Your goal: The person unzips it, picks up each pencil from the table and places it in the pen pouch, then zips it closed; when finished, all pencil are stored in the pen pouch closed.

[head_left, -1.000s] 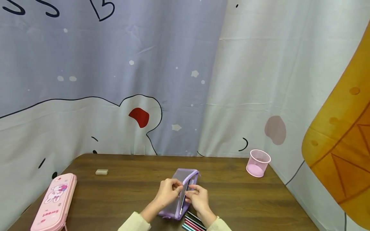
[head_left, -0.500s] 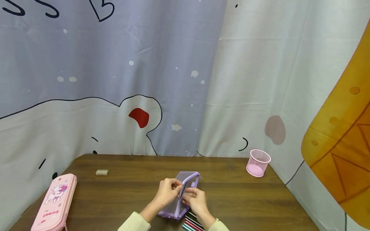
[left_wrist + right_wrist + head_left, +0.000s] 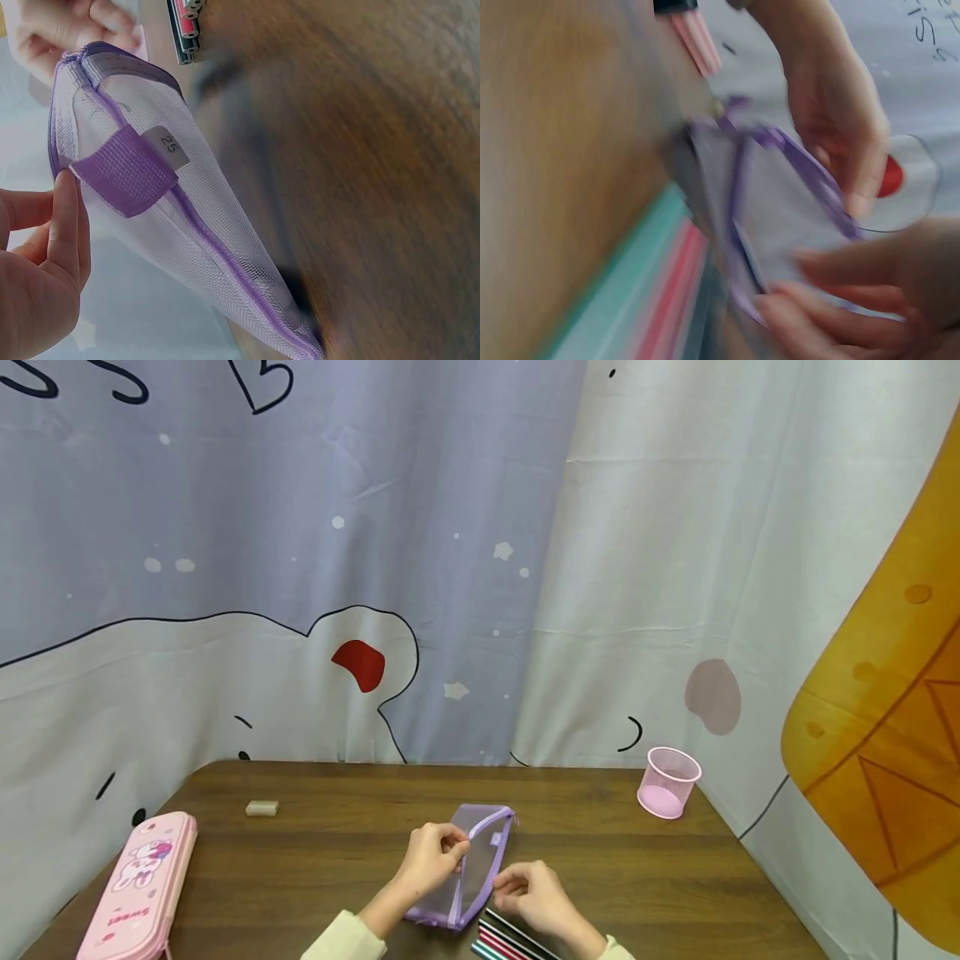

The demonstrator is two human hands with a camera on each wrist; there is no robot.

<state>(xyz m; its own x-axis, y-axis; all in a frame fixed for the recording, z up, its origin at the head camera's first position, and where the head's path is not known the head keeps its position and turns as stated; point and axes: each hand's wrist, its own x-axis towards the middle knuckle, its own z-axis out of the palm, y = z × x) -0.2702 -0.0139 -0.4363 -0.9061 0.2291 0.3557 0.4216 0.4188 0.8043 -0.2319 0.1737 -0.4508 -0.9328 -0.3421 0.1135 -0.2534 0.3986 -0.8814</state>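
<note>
My left hand (image 3: pixel 431 857) pinches one zipper edge of a purple mesh pencil pouch (image 3: pixel 480 860), holding its mouth apart. In the left wrist view, thumb and finger meet at the pouch's edge beside a purple tab (image 3: pixel 127 171). My right hand (image 3: pixel 536 900) is just right of the pouch, fingers loosely bent, with nothing seen between them. The right wrist view is blurred; a thin dark stick (image 3: pixel 748 259) shows at the pouch's opening. Several slim striped pencils (image 3: pixel 510 939), black, red and teal, lie side by side under my right wrist, partly hidden by it.
A pink pencil case (image 3: pixel 138 885) with a cartoon print lies at the table's left. A small pale block (image 3: pixel 262 808) sits at the back left, and a pink mesh cup (image 3: pixel 668 783) stands at the back right. A printed curtain (image 3: pixel 450 568) hangs behind the wooden table (image 3: pixel 337 835).
My right hand has come out of the pouch's opening and moved right and down towards the pencils. My left hand keeps its pinch on the pouch, whose mouth now shows wider.
</note>
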